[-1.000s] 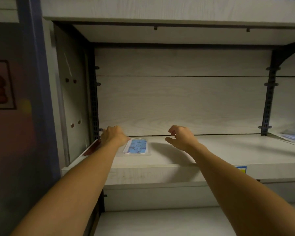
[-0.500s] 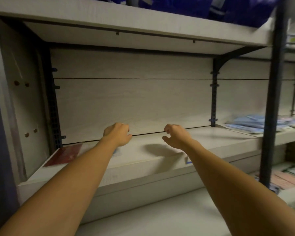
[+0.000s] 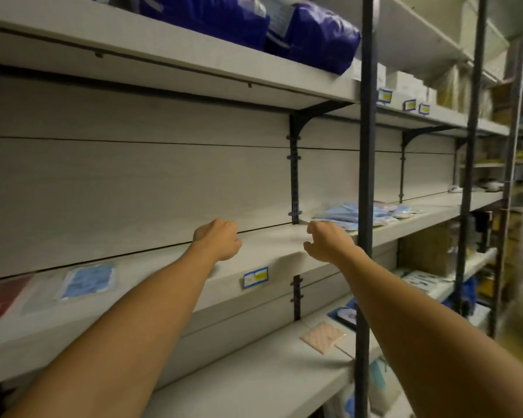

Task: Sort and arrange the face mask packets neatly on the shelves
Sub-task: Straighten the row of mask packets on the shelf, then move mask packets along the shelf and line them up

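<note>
Left hand (image 3: 217, 241) loosely curled, holding nothing; right hand (image 3: 326, 243) likewise, above shelf (image 3: 269, 236).

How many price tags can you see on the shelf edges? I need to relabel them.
4. One tag is on the middle shelf edge between the arms; three tags sit on the upper shelf edge at right. Farther ones may be blurred or hidden.

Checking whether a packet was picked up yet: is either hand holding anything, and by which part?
Nothing is held. The left hand and right hand hover over the shelf, fingers loosely curled; the blue mask packet lies untouched.
</note>
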Tool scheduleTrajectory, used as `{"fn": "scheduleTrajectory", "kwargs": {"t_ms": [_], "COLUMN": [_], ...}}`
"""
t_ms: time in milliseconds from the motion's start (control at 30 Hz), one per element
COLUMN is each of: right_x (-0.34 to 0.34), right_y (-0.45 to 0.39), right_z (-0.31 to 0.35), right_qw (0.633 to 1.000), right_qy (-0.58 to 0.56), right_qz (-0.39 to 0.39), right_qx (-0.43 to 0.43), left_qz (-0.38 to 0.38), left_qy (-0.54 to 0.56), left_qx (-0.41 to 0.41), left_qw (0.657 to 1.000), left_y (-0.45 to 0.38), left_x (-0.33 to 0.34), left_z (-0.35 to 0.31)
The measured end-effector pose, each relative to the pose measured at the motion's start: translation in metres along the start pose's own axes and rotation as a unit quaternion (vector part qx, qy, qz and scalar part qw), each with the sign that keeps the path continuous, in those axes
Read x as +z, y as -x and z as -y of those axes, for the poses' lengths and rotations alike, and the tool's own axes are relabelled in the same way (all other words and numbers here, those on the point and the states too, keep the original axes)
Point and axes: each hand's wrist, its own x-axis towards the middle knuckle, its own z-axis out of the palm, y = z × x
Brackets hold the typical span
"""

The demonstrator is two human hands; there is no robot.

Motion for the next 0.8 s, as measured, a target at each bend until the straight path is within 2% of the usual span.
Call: {"fn": "scheduleTrajectory", "kwargs": {"t_ms": [267,800], "right_x": [-0.024,-0.034], "right_y": [0.014,0.010], "right_z": [-0.104,-0.263], "right_qw": [0.999,0.997], "right_qy": [0.035,0.058], "right_qz": [0.012,0.030], "right_qx": [0.007,-0.035], "left_qz": [-0.013,-0.023], "left_qy": [-0.003,-0.003], "left_qx": [0.034,-0.013], "left_qw": [0.999,1.000], "left_y": [-0.016,-0.036], "left_x": [0.006,0.023], "left_z": [-0.108,-0.259]}}
